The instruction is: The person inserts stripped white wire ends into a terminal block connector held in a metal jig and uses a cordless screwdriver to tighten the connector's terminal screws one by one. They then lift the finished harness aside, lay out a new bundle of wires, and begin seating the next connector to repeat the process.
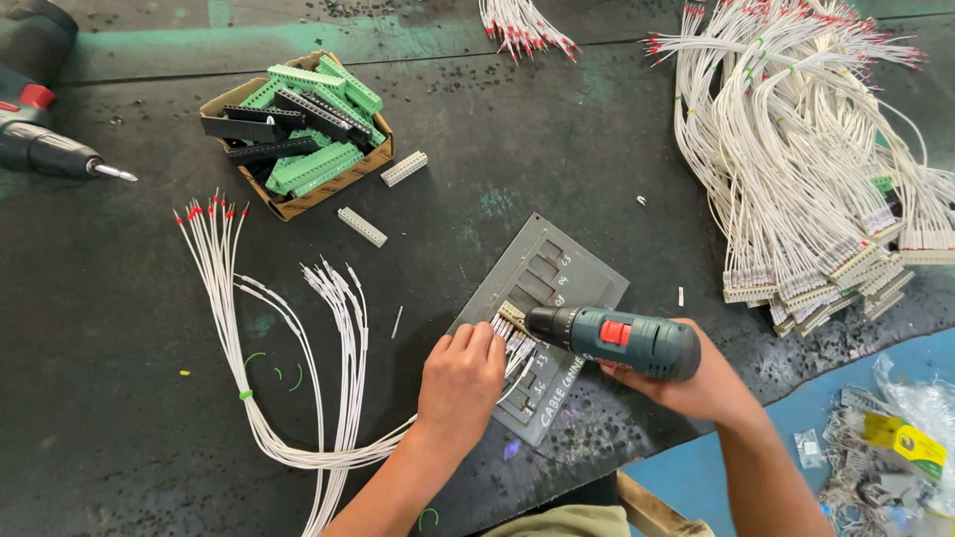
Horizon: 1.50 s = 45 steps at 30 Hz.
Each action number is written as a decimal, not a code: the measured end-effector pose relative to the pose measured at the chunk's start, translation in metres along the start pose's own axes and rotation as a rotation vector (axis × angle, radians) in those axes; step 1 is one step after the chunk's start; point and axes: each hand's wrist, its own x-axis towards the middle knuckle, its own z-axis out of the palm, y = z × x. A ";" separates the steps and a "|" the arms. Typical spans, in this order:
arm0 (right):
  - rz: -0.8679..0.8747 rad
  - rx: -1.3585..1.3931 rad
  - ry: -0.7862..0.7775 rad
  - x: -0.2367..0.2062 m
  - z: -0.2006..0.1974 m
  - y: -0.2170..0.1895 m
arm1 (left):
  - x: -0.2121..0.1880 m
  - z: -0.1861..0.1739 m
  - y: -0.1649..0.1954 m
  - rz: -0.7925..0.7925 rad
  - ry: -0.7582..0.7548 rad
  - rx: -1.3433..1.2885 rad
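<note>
Cordless screwdriver [614,341], teal-bodied with a red switch, lay gripped in the right hand [696,383] at about five o'clock on the dark work mat [119,378]. Its long axis ran nearly level across the view, tilted slightly, with the chuck pointing toward nine o'clock at a small terminal block [511,316] seated in the grey slotted jig plate [557,288]. The left hand [461,378] was clenched over the white wire ends [512,348] feeding that block, pressing them in place. Judging by this, screw-tightening on the block was under way; the next move likely called for keeping the bit square on a screw head and the wires fully seated. A box of green and black connectors [303,134] sat at eleven o'clock.
</note>
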 end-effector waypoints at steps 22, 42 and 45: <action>-0.078 -0.908 -0.328 0.063 -0.028 -0.120 | 0.003 -0.006 0.003 -0.017 -0.016 -0.046; -0.036 0.136 0.009 0.007 0.000 0.048 | 0.002 -0.018 0.015 -0.239 -0.049 -0.749; -0.029 0.105 0.028 0.006 0.000 0.042 | 0.003 -0.022 0.014 -0.354 -0.120 -0.849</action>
